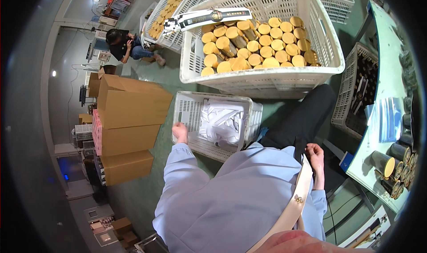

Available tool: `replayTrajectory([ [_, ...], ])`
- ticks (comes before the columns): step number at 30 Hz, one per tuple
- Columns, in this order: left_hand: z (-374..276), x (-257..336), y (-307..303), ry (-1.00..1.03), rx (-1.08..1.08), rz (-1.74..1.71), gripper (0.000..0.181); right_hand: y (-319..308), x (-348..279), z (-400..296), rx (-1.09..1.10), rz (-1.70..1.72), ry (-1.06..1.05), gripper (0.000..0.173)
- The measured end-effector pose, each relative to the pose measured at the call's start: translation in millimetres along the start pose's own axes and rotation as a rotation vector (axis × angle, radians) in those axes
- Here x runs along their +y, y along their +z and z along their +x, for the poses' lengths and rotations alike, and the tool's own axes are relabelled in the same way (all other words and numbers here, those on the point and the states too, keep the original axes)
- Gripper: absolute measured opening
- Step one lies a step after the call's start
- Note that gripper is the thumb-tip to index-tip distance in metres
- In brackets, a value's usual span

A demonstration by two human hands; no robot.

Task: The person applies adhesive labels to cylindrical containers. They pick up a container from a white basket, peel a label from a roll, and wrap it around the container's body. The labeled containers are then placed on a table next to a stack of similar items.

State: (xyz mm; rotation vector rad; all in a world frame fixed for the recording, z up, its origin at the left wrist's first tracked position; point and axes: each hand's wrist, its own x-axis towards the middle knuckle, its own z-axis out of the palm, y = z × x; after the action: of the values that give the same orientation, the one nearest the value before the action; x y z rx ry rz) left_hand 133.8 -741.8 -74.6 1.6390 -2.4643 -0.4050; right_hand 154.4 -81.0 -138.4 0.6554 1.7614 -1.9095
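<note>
My left hand (180, 132) is at the near left corner of a white plastic crate (218, 96) that holds crumpled white paper strips (222, 119). Its fingers are curled at the crate's rim; whether they grip it is hard to tell. My right hand (314, 153) is beside my right hip, near a dark strap, with its fingers bent. Beyond the small crate stands a larger white crate (260, 81), filled with gold-lidded cylindrical containers (267, 51). A bundle of printed paper strips (217, 16) lies across its far left corner.
Brown cardboard boxes (133, 109) stand at the left. A table (360, 159) on the right carries gold-lidded cans (383, 164) and plastic sleeves (387, 119). A crate of dark items (343, 93) stands beside it. A seated person (125, 46) is at the upper left, near another crate.
</note>
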Motion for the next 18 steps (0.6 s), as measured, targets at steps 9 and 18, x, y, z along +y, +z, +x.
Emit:
replayTrajectory([
  [9, 13.3, 310.0, -76.1, 1.102, 0.398, -0.370, 0.046, 0.4, 3.2, 0.6, 0.001, 0.004, -0.002, 0.013],
  [18, 33.9, 464.3, 2.1, 1.462, 0.378, 0.248, 0.062, -3.4, 13.8, -12.0, 0.121, -0.217, -0.074, 0.011],
])
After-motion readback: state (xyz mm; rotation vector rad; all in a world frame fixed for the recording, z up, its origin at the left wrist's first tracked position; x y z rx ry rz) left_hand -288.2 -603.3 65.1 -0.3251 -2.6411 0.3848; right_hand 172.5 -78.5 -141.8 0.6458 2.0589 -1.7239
